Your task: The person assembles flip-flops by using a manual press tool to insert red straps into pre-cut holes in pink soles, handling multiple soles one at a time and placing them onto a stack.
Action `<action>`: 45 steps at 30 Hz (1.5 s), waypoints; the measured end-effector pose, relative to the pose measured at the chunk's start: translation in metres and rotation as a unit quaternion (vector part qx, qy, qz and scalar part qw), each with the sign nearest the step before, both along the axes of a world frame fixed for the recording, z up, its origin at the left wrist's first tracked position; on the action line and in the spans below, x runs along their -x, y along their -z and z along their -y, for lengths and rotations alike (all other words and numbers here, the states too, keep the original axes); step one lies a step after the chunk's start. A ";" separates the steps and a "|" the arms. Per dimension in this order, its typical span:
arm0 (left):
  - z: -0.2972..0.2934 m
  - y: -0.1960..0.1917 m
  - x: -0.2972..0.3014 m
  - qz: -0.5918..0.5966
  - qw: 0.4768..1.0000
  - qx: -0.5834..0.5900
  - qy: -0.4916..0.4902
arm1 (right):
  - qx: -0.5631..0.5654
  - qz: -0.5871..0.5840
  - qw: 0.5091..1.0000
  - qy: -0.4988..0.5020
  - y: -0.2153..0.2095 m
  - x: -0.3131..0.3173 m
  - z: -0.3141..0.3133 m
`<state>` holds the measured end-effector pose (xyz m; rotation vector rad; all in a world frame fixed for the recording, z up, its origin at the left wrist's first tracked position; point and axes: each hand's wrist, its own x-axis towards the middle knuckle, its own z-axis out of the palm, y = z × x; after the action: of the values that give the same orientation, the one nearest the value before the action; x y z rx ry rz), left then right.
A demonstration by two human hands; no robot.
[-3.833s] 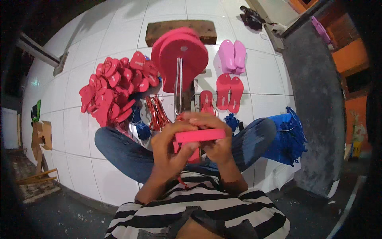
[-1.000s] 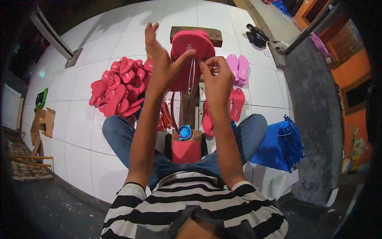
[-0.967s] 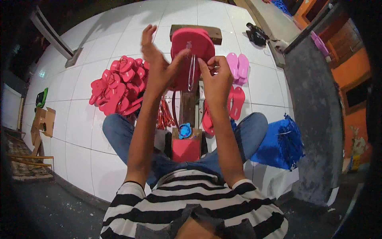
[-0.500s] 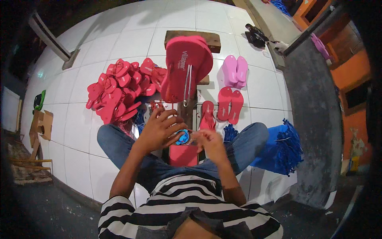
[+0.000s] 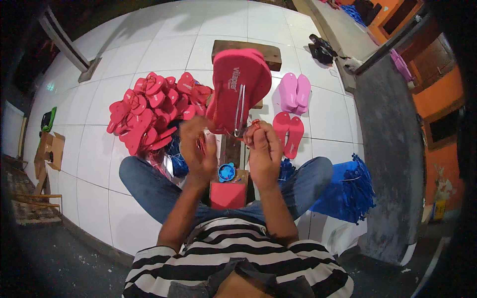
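Observation:
A thick red flip-flop sole point(image 5: 237, 84) stands tilted up on a wooden stand point(image 5: 232, 151), with another sole behind it. A long metal pin point(image 5: 239, 107) lies along its face. My right hand point(image 5: 263, 151) is closed beside the sole's lower end, pinching a small red strap piece point(image 5: 255, 122). On the other side of that end is my left hand point(image 5: 196, 149), smeared by motion; what its fingers hold is unclear. Below the hands, a small blue cup point(image 5: 226, 172) with blue bits in it sits behind a pink-red pad point(image 5: 228, 195).
At left lies a heap of red flip-flops point(image 5: 149, 111). Red soles point(image 5: 288, 133) and pink soles point(image 5: 295, 93) stand at right. Blue straps point(image 5: 348, 186) bundle beside my right knee. A cardboard box point(image 5: 49, 151) is far left, a black bag point(image 5: 322, 48) far right.
My right hand has risen from beside the blue cup to the sole's lower end. My left hand has moved away from the cup and turned upright.

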<state>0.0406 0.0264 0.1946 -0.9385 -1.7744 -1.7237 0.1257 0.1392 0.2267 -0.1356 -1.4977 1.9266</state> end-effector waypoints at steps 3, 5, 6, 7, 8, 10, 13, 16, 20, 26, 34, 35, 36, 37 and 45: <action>-0.011 -0.047 0.050 0.056 0.998 -0.024 -0.006 | -0.046 -0.034 0.996 -0.065 -0.003 0.008 -0.005; -0.019 -0.086 0.061 0.042 0.997 0.052 0.029 | -0.075 -0.027 0.991 -0.105 -0.002 0.008 -0.009; -0.022 -0.097 0.064 0.033 0.995 0.090 0.042 | -0.087 -0.016 0.987 -0.137 -0.001 0.008 -0.011; -0.024 -0.101 0.066 0.027 0.993 0.100 0.057 | -0.098 -0.004 0.981 -0.167 0.001 0.007 -0.016; -0.028 -0.102 0.068 0.022 0.991 0.110 0.076 | -0.111 0.009 0.975 -0.194 0.002 0.005 -0.020; -0.032 -0.107 0.068 0.004 0.988 0.135 0.072 | -0.113 0.044 0.969 -0.218 0.001 0.007 -0.023; -0.035 -0.112 0.067 -0.026 0.987 0.146 0.069 | -0.111 0.038 0.975 -0.187 0.000 0.013 -0.024; -0.035 -0.108 0.064 -0.044 0.984 0.166 0.056 | -0.054 0.041 0.978 -0.199 0.007 0.030 -0.039; -0.019 -0.098 0.046 0.085 0.974 0.071 0.196 | 0.053 0.068 0.972 -0.219 0.017 0.018 -0.032; -0.025 -0.079 0.031 0.207 0.940 -0.080 0.261 | -0.130 -0.020 0.990 0.052 -0.019 0.018 -0.015; -0.028 -0.077 0.008 0.191 0.963 -0.067 0.181 | -0.003 0.018 1.000 0.017 -0.017 0.033 0.002; -0.027 -0.073 0.000 0.186 0.967 -0.069 0.161 | -0.010 0.021 0.999 0.037 -0.011 0.028 0.007; -0.025 -0.069 -0.008 0.182 0.970 -0.070 0.142 | -0.018 0.023 0.998 0.057 -0.006 0.022 0.010; -0.024 -0.068 -0.014 0.205 0.964 -0.086 0.143 | -0.026 0.036 0.997 0.056 -0.005 0.017 0.011; -0.001 -0.058 -0.023 0.221 0.970 -0.062 0.078 | -0.058 0.081 0.993 0.063 0.007 0.005 0.029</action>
<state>0.0635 0.0278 0.2524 -0.6908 -1.8662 -2.2569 0.1207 0.1100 0.2202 -0.3336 -1.6635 1.7588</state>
